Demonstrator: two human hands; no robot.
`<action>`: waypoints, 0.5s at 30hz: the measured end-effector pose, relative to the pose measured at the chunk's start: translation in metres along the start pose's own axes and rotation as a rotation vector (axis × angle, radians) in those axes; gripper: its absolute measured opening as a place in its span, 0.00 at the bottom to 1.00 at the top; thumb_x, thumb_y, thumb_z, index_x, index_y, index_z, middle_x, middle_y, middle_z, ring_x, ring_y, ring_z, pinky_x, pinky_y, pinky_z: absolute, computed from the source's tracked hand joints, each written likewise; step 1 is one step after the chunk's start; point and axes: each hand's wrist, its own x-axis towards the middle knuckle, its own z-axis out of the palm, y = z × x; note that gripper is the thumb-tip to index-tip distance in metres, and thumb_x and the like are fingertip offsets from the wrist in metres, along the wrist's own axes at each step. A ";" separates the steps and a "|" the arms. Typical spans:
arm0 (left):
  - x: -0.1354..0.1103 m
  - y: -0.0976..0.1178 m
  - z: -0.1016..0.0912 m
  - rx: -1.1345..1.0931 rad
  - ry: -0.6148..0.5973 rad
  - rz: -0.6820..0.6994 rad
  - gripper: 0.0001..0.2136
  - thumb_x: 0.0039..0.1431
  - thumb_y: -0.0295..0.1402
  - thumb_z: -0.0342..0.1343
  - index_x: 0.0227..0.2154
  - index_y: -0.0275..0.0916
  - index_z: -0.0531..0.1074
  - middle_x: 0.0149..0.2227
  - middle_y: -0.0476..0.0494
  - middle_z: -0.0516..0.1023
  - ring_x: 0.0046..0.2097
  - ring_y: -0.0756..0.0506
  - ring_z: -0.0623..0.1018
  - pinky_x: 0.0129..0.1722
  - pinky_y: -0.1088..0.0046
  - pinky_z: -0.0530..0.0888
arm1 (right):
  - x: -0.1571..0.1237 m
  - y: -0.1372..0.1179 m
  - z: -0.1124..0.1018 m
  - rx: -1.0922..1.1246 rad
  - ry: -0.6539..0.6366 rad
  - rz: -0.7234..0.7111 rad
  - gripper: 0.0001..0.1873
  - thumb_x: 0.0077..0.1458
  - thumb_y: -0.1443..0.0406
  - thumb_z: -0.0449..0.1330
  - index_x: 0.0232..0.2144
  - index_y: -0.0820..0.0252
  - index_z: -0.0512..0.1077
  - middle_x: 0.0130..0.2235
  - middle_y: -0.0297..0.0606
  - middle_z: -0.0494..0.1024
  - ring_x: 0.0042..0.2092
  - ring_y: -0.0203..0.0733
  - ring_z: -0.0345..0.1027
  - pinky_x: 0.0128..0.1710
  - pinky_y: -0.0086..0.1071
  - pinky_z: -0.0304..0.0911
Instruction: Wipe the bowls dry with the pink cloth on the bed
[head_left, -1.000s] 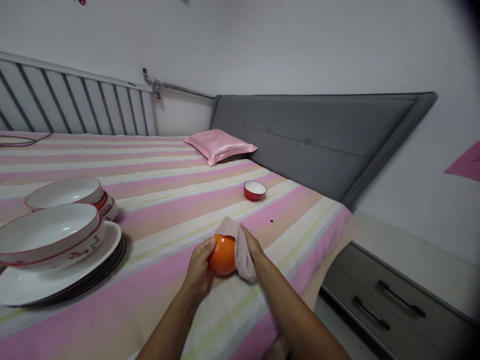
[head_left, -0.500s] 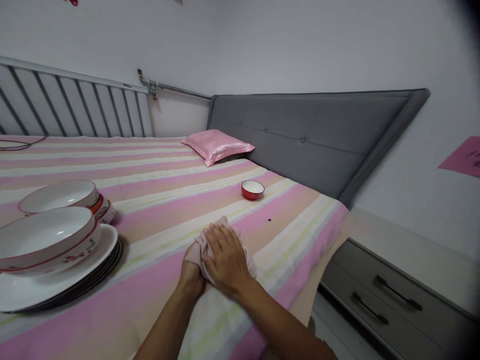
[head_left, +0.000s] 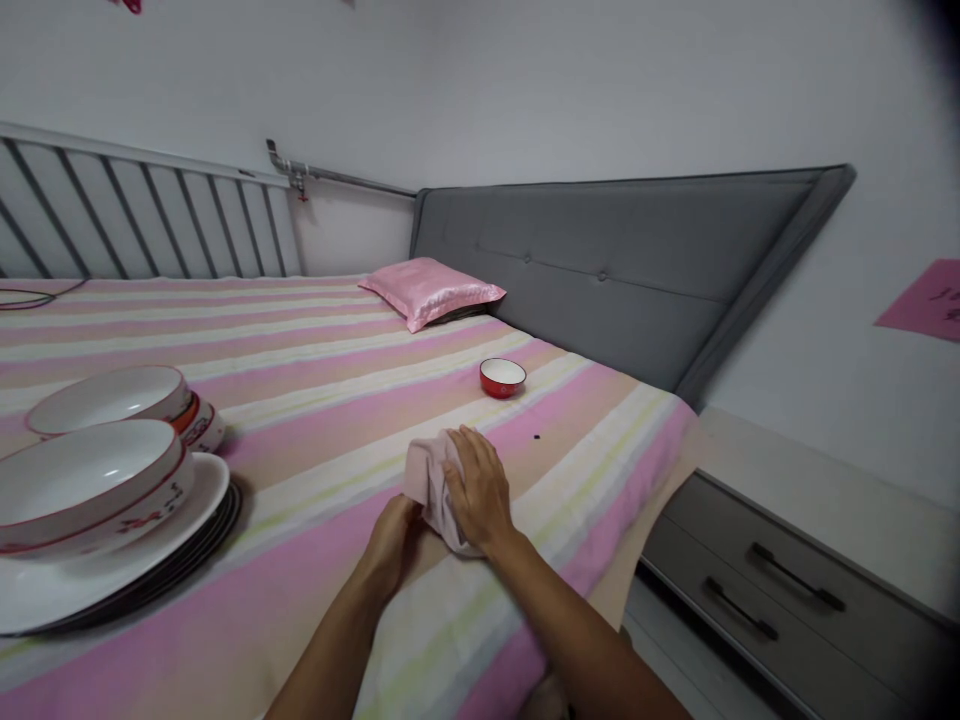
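At the far left a stack of plates (head_left: 112,570) is sitting on the striped sheet (head_left: 300,400) with a white bowl (head_left: 90,480) on top. A second bowl (head_left: 105,395) is resting on more dishes just behind it. None of these is being touched.

In the middle, near the bed's edge, the left hand (head_left: 394,540) is tucking in under a pink cloth (head_left: 427,480). Its fingers are hidden, so I cannot tell how far they are closed or what they have hold of. The right hand (head_left: 476,490) is curling over the cloth from the other side, fingers bent and pressing it around something I cannot see. To my eye the wiping is in mid-course. Nothing is showing which dishes are done and which are left.

Beyond the hands and well apart from them, a small red bowl (head_left: 502,377) is standing upright and alone on the sheet. A dark speck (head_left: 536,437) is lying between it and the hands.

The work surface is a bed. A barred rail (head_left: 135,215) is running along its far left side, and a pink pillow (head_left: 431,290) is lying against the grey headboard (head_left: 600,270). To the right, a grey drawer unit (head_left: 750,600) is standing beside the bed, and a pink sheet of paper (head_left: 922,300) is hanging on the white wall.
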 end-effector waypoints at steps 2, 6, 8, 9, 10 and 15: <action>0.001 -0.003 -0.004 0.079 -0.054 -0.047 0.05 0.45 0.29 0.58 0.22 0.34 0.76 0.28 0.42 0.79 0.35 0.41 0.77 0.42 0.65 0.71 | 0.004 0.007 -0.001 0.053 0.020 0.052 0.24 0.64 0.59 0.43 0.58 0.61 0.63 0.61 0.45 0.64 0.63 0.47 0.52 0.62 0.46 0.50; 0.006 -0.007 -0.014 0.260 -0.257 0.040 0.11 0.49 0.31 0.60 0.37 0.37 0.79 0.42 0.39 0.80 0.47 0.39 0.75 0.52 0.64 0.66 | 0.012 0.024 0.001 0.216 0.050 0.180 0.26 0.65 0.57 0.40 0.57 0.62 0.65 0.58 0.44 0.68 0.60 0.47 0.58 0.61 0.44 0.52; 0.010 -0.009 -0.017 0.355 -0.307 0.113 0.12 0.52 0.34 0.60 0.40 0.38 0.78 0.46 0.38 0.78 0.50 0.39 0.73 0.56 0.64 0.63 | 0.015 0.032 0.002 0.308 0.056 0.241 0.27 0.65 0.55 0.39 0.56 0.62 0.65 0.56 0.44 0.70 0.59 0.46 0.60 0.60 0.44 0.53; 0.012 -0.010 -0.019 0.379 -0.317 0.139 0.12 0.53 0.36 0.59 0.40 0.38 0.78 0.45 0.38 0.78 0.50 0.39 0.73 0.56 0.63 0.63 | 0.016 0.036 0.002 0.347 0.059 0.271 0.27 0.64 0.55 0.39 0.55 0.62 0.66 0.56 0.44 0.70 0.58 0.46 0.60 0.60 0.44 0.53; 0.013 -0.011 -0.020 0.384 -0.324 0.153 0.12 0.53 0.37 0.59 0.39 0.38 0.78 0.44 0.38 0.79 0.48 0.39 0.74 0.55 0.63 0.64 | 0.016 0.039 0.003 0.381 0.064 0.299 0.27 0.64 0.54 0.39 0.55 0.62 0.66 0.56 0.44 0.70 0.58 0.46 0.61 0.60 0.44 0.54; 0.009 -0.010 -0.017 0.219 -0.356 0.118 0.11 0.55 0.38 0.58 0.37 0.37 0.77 0.39 0.39 0.79 0.42 0.42 0.75 0.50 0.64 0.68 | 0.013 0.040 0.003 0.450 0.057 0.332 0.27 0.64 0.54 0.39 0.54 0.60 0.67 0.55 0.44 0.71 0.57 0.46 0.63 0.59 0.43 0.56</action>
